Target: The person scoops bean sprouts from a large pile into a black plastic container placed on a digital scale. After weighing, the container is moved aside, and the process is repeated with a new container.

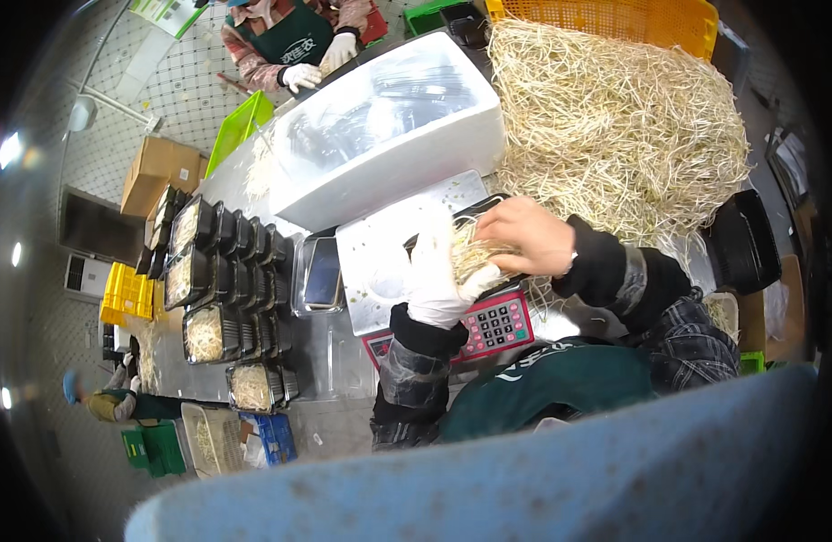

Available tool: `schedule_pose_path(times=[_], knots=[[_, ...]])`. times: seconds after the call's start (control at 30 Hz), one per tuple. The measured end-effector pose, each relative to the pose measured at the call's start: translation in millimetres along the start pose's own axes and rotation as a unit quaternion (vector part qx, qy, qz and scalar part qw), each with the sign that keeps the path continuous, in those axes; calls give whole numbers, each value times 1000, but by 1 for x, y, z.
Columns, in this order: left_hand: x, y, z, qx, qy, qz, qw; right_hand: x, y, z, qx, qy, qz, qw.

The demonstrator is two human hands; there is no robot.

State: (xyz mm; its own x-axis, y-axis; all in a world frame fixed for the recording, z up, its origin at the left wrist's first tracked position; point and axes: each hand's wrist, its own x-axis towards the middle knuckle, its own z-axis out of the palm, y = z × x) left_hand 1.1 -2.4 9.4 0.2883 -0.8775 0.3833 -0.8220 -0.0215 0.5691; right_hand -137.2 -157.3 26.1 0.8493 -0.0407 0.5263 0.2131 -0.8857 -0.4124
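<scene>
My left hand (438, 288), in a white glove, cups the left side of a bunch of bean sprouts (471, 254), its thumb stretched along the near edge. From the right, my bare right hand (524, 234) grips the same sprouts with bent fingers. Under them is a black plastic tray (487, 203), mostly hidden by the hands and sprouts. The tray sits over the metal pan (372, 271) of a digital scale, whose red keypad (497, 326) shows below my hands. Small bits of sprout are scattered on the pan.
A white foam box (389, 166) holding clear plastic lids stands beyond the scale. A large heap of bean sprouts (612, 135) spills from an orange crate (612, 24). Stacked filled trays (213, 332) stand left; black trays (744, 240) lie right. A gloved co-worker (280, 40) works opposite.
</scene>
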Motion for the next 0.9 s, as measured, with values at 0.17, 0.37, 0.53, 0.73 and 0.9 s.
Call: schedule_pose_path(times=[0.17, 0.37, 0.53, 0.73, 0.9], knots=[[-3, 22, -6, 210, -40, -37, 976, -4, 97, -57, -74, 22, 187, 979], [-2, 19, 0, 217, -89, -88, 968, -56, 208, -73, -298, -159, 363, 868], [2, 22, -1, 222, -88, -77, 968, -73, 218, -136, -122, 52, 336, 932], [-9, 6, -7, 126, 116, 59, 983, -69, 118, -192, 18, 149, 229, 962], [-21, 72, 10, -304, 203, 27, 930, -98, 101, -131, -27, -114, 371, 921]])
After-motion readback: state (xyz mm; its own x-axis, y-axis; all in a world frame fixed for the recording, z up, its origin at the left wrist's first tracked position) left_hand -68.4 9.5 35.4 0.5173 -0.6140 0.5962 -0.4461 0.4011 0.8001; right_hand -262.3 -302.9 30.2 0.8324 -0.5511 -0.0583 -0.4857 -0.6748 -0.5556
